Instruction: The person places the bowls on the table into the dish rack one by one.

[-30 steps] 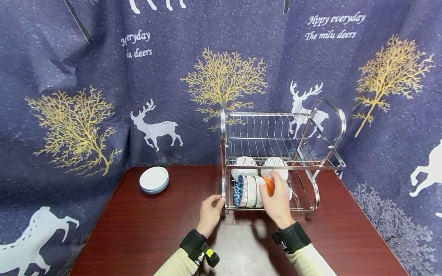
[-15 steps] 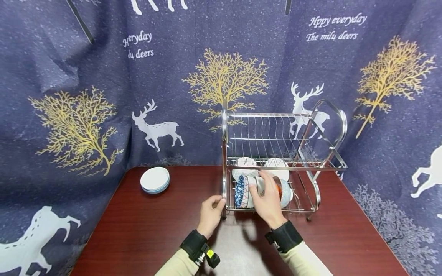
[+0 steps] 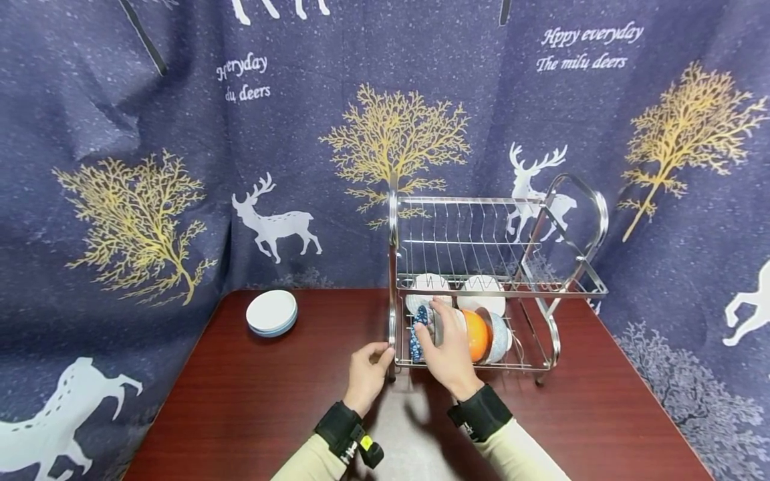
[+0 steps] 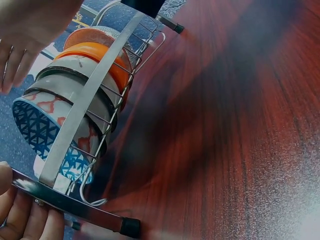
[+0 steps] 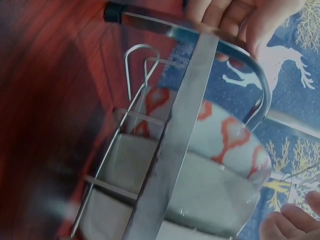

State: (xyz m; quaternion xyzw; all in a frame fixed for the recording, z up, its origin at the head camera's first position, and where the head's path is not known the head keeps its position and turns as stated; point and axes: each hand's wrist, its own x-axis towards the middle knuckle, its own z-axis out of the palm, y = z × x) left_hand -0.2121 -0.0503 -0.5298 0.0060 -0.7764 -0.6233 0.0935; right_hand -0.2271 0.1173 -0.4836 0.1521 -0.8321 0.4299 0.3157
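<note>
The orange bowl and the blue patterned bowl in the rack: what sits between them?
A grey-white bowl sits between the orange bowl and the blue patterned bowl, clearest in the left wrist view.

One two-tier dish rack [image 3: 499,280] on the surface. In its lower tier, a front row of four bowls [image 3: 475,334] on edge, with two white bowls [image 3: 481,294] behind. Left of the rack, one stack of plates [image 3: 272,312], count unclear. Two hands at the rack.
</note>
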